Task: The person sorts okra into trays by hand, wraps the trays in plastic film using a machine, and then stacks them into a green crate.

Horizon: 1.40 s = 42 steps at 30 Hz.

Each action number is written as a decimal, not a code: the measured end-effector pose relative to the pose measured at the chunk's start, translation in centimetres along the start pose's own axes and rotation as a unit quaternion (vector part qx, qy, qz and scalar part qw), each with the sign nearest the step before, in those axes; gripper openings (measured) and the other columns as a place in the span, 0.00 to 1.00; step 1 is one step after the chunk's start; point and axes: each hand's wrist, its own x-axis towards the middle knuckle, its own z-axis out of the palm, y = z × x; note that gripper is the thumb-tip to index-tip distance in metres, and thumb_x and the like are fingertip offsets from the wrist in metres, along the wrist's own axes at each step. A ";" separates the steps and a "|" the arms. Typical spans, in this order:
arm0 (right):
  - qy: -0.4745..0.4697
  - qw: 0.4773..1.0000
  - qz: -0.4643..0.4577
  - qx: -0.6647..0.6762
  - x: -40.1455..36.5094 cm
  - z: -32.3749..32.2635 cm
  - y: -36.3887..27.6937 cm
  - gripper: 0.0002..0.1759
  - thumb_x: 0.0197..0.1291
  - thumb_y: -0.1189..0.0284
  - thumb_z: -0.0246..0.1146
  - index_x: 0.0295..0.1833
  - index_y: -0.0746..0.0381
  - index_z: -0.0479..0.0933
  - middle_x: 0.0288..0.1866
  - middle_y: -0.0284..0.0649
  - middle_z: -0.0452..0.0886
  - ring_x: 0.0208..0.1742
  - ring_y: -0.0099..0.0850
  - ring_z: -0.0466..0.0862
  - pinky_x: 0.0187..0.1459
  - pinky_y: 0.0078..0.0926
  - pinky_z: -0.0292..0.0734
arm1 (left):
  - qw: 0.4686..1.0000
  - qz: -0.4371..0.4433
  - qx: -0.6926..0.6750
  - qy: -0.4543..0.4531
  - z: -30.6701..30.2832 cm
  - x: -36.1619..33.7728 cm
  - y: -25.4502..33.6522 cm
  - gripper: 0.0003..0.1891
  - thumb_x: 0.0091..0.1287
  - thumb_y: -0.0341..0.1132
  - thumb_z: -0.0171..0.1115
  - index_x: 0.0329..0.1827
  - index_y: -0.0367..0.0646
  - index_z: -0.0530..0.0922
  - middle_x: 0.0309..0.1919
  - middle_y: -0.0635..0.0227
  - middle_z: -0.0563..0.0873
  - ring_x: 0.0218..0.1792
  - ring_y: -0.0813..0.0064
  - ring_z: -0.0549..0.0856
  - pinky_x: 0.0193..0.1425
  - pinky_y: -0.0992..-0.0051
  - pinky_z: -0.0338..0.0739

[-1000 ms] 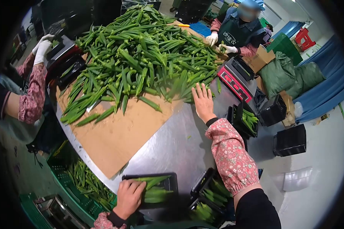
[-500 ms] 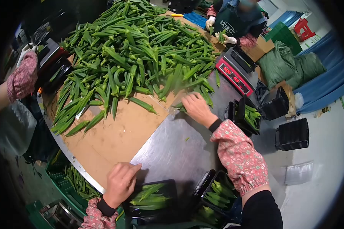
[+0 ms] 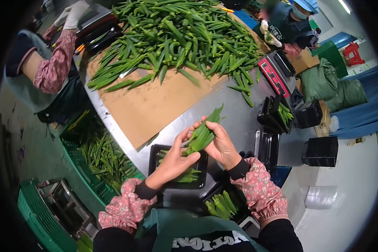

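Observation:
Several green okra pods [image 3: 203,136] are bunched between my two hands, above the near edge of the metal table. My right hand [image 3: 221,147] grips them from the right, its thumb lying along the pods. From the left, my left hand [image 3: 174,164] cradles the stem ends, fingers partly hidden behind them. Just below my hands sits a black tray [image 3: 154,157] with more okra in it, partly covered by my left hand. A large okra heap [image 3: 176,38] spreads over brown cardboard [image 3: 140,113] on the far side.
A red scale [image 3: 274,77] stands at the right, near black trays [image 3: 266,145] and a tray of okra [image 3: 222,205]. A green crate [image 3: 82,161] of okra is at lower left. Gloved co-workers work at the far left [image 3: 56,63] and far right [image 3: 281,29].
My right hand has come back from the heap's edge with okra pods. My left hand has risen from beside the tray to meet it. The view has shifted too.

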 end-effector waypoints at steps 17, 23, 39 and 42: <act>0.295 0.871 -0.297 -0.258 -9.0 -1.9 9.1 0.25 0.62 0.80 0.60 0.65 0.69 0.67 0.63 0.44 0.73 0.67 0.34 0.71 0.71 0.31 0.61 | 0.862 0.150 0.481 -0.044 -4.9 -8.6 -1.1 0.32 0.56 0.31 0.69 0.66 0.40 0.70 0.63 0.54 0.72 0.65 0.50 0.70 0.67 0.60 0.66; 0.239 0.761 -0.245 -0.551 -11.2 -2.5 7.0 0.17 0.62 0.76 0.61 0.57 0.65 0.77 0.59 0.42 0.78 0.63 0.36 0.75 0.64 0.33 0.67 | 0.833 0.149 0.517 0.130 -5.4 -9.9 -1.9 0.24 0.58 0.32 0.67 0.59 0.43 0.76 0.61 0.57 0.74 0.66 0.51 0.70 0.68 0.56 0.63; 0.114 0.572 -0.294 -0.757 -9.6 -2.7 6.1 0.14 0.57 0.75 0.64 0.50 0.64 0.79 0.47 0.48 0.84 0.52 0.44 0.82 0.58 0.38 0.71 | 0.801 0.142 0.581 -0.016 -4.6 -10.2 -2.7 0.13 0.56 0.34 0.69 0.43 0.45 0.79 0.63 0.59 0.72 0.73 0.48 0.60 0.74 0.46 0.52; 0.172 0.633 -0.304 -0.691 -8.9 -3.2 5.8 0.13 0.59 0.72 0.65 0.50 0.64 0.79 0.46 0.49 0.83 0.48 0.47 0.81 0.51 0.38 0.74 | 0.805 0.152 0.574 0.011 -4.5 -10.2 -3.1 0.12 0.57 0.33 0.68 0.43 0.45 0.79 0.56 0.61 0.75 0.69 0.50 0.64 0.72 0.46 0.54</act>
